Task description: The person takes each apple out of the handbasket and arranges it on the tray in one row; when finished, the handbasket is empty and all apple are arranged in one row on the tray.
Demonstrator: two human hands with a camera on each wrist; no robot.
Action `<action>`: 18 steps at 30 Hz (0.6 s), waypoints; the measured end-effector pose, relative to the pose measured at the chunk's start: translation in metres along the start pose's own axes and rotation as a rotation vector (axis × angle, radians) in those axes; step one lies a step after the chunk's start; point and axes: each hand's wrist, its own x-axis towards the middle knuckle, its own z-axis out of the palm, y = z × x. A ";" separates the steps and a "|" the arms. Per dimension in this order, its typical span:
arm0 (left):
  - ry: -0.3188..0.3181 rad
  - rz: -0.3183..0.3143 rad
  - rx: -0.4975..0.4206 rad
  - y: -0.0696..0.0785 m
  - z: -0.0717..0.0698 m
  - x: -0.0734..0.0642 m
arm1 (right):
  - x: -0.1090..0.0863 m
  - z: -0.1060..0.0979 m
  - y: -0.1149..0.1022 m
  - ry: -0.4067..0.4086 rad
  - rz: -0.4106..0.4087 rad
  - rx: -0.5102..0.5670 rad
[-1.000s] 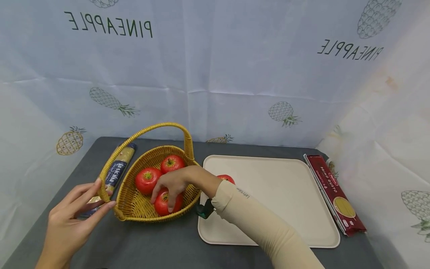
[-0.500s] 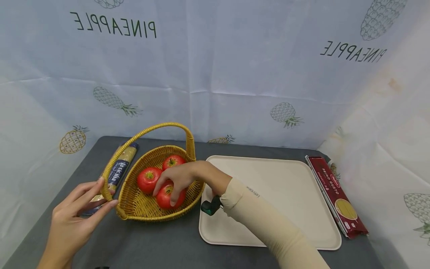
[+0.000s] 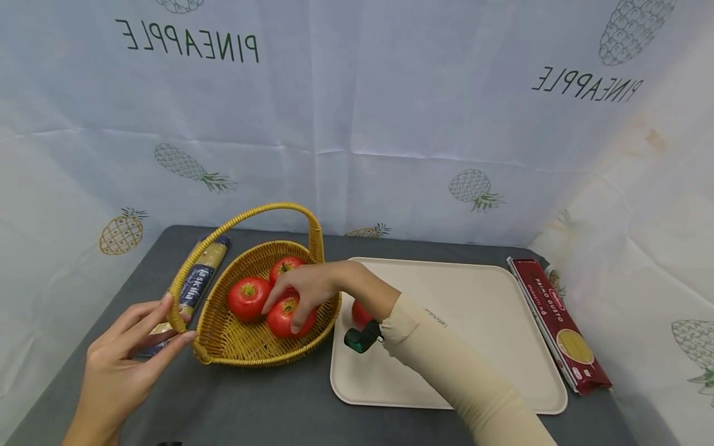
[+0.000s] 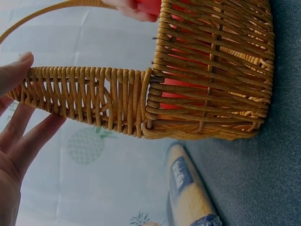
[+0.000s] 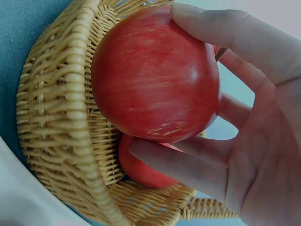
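Note:
My right hand (image 3: 312,286) grips a red apple (image 5: 155,80) from above, thumb on one side and fingers on the other. The apple is at the right side of a yellow wicker basket (image 3: 234,347), overlapping its inside in the head view. In the right wrist view it is up at the basket's rim. Two more red apples lie in the basket, one at the left (image 3: 248,298) and one at the back (image 3: 286,266). My left hand (image 3: 125,353) pinches the left side of the basket's arched handle (image 4: 84,96) between thumb and fingers.
A beige tray (image 3: 463,328) lies right of the basket; a red apple (image 3: 361,314) on it is partly hidden by my right wrist. A pasta packet (image 3: 198,279) lies behind the handle at left. A dark red spaghetti packet (image 3: 552,316) lies along the tray's right side.
My right hand has lifted the gripped apple up and slightly right from lower in the basket. My left hand keeps its hold on the handle, and the basket stays in place.

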 end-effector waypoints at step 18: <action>-0.023 -0.039 0.063 0.001 -0.003 -0.002 | -0.038 -0.017 0.003 0.110 -0.046 0.042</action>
